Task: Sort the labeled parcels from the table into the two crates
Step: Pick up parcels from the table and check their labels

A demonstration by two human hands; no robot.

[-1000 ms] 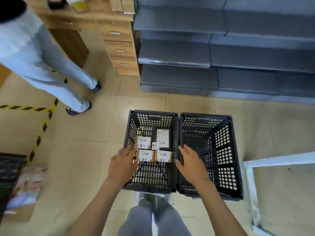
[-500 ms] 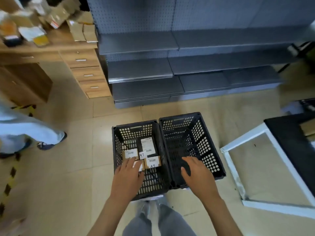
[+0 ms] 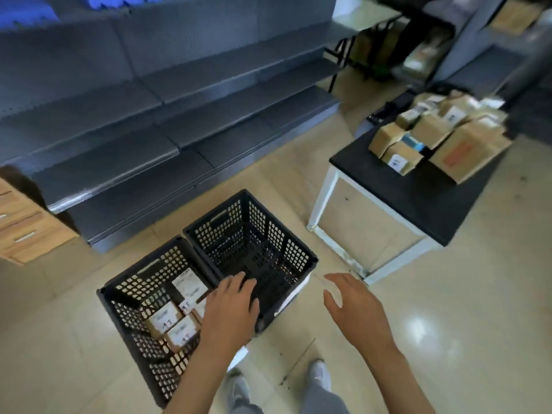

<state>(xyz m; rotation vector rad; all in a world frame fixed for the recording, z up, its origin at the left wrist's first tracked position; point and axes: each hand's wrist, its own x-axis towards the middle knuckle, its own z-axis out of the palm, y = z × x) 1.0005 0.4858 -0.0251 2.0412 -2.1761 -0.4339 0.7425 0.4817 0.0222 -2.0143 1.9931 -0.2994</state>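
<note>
**Both my hands free above the crates, parcels waiting on the table**

My left hand is over the place where the two black crates meet. Its fingers are spread and relaxed, and it holds nothing. From this view I cannot tell if the fingertips touch the rim or only hang above it. My right hand is to the right of the crates, over the bare floor. It is also loose and empty, with the fingers a little bent and the thumb pointing to the left.

The left crate stands on the floor in front of me and already has parcels inside. I see at least four small brown parcels in the left crate, each with a white label on top, lying flat and close together on the bottom. Some labels carry handwriting, but it is too small for me to read. The right crate touches the left one along one side, and I see only its perforated bottom inside.

The table with a black top and white frame is to the right, apart from the crates. On its far part lies a pile of cardboard parcels on the table, of different sizes, some with white labels; they are blurred.

Behind the crates are grey metal shelves, and a wooden drawer unit is at the left edge. At the bottom I see my grey trousers and my shoes.
</note>
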